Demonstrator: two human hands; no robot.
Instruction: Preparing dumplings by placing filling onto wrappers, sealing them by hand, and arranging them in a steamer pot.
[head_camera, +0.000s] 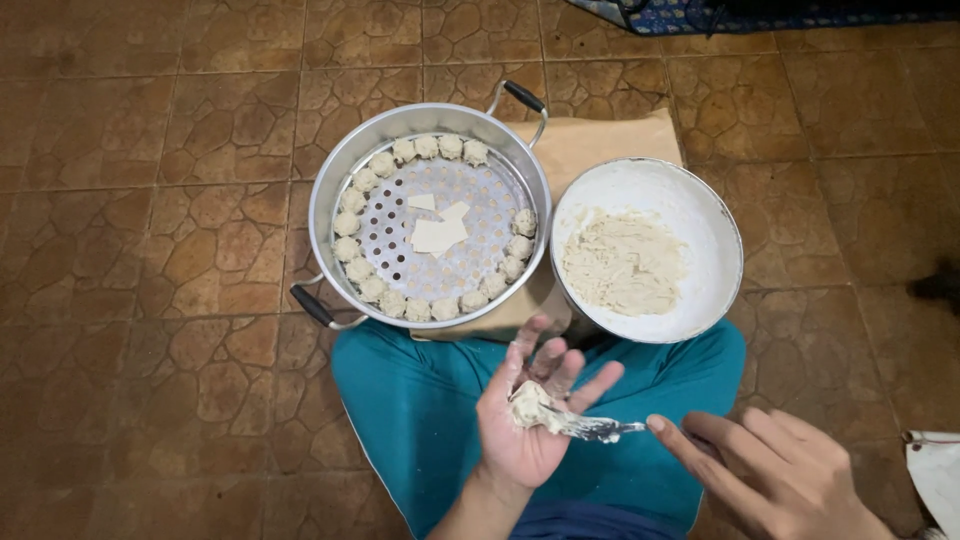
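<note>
My left hand (528, 425) lies palm up over my teal-clad lap, with a thin wrapper and a lump of pale filling (532, 405) resting on it. My right hand (770, 475) holds a metal spoon (598, 429) whose smeared tip presses into that filling. Ahead on the floor stands a metal steamer pan (340, 180) with black handles, its perforated tray ringed by several small dumplings (350, 248) and a few flat square wrappers (440, 232) in the middle. Next to it on the right, a white bowl (700, 205) holds pale minced filling (622, 262).
Brown paper (600, 140) lies under the pan and the bowl on a brown patterned tile floor (150, 200). Patterned blue fabric (700, 12) shows at the top edge. A white object (938, 478) sits at the right edge.
</note>
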